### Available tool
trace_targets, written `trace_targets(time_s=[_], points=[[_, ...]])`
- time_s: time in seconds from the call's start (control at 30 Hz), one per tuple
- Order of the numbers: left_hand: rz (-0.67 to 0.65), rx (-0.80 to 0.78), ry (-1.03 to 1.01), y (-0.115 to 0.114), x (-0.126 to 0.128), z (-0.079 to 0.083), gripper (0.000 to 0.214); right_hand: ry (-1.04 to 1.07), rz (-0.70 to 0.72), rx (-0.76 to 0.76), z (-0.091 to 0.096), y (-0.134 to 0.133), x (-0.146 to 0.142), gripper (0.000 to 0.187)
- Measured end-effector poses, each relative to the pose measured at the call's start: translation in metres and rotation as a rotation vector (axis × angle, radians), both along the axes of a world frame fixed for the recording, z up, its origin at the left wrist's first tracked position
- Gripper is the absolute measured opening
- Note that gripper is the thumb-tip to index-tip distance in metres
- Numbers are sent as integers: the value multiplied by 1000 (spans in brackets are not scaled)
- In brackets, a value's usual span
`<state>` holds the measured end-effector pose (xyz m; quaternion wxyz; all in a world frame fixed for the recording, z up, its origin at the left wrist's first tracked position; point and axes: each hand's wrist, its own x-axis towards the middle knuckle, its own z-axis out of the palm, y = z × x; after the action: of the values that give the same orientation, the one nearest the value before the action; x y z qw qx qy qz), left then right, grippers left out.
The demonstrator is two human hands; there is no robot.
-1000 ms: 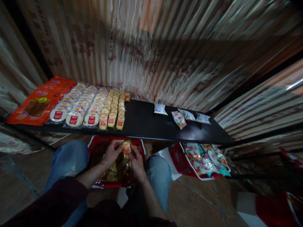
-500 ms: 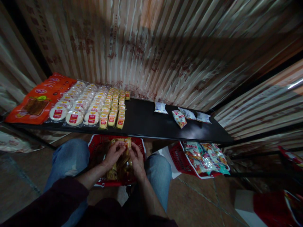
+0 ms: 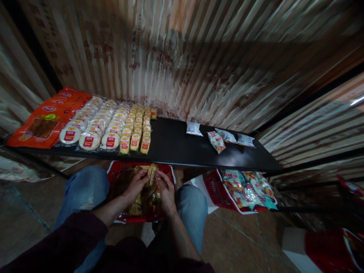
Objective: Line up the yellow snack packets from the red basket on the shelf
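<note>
A golden-yellow wrapped snack packet is held between my two hands, over a red basket between my knees. My left hand is closed with its fingertips on the packet's left side. On the other side, my right hand pinches the packet's right edge. More yellow packets in clear wrap lie in the basket below, partly hidden by my hands and in dim light.
A black shelf runs across in front. It carries orange bags, rows of round white wrapped cakes, small yellow packs and several loose packets. Another red basket with snack bags stands right.
The packet between my hands has turned: its red label showed before, now a ridged golden side does. Both hands stay over the basket.
</note>
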<state>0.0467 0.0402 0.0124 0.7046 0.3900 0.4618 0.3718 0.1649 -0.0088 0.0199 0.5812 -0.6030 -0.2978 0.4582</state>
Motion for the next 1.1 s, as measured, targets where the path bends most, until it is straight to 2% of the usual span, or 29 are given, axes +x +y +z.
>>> trace_targets(time_s=[0.1,0.27,0.5,0.7,0.87,1.1], points=[[-40,-127,-100,-1,0,2,31,23,-21,4,0,0,0,35],[-42,-227,-254,-1,0,3,23,38,-80,-1,1,0,1,37],[19,-369,-220,-2,5,5,23,27,-122,5,0,1,0,37],[-15,-389,-190,-4,5,6,28,28,-148,38,8,-1,-1,30],[-10,-385,-128,-4,6,3,30,75,-96,59,4,-1,-2,31],[37,-406,-231,-3,7,-1,25,12,-24,84,1,-1,-5,28]])
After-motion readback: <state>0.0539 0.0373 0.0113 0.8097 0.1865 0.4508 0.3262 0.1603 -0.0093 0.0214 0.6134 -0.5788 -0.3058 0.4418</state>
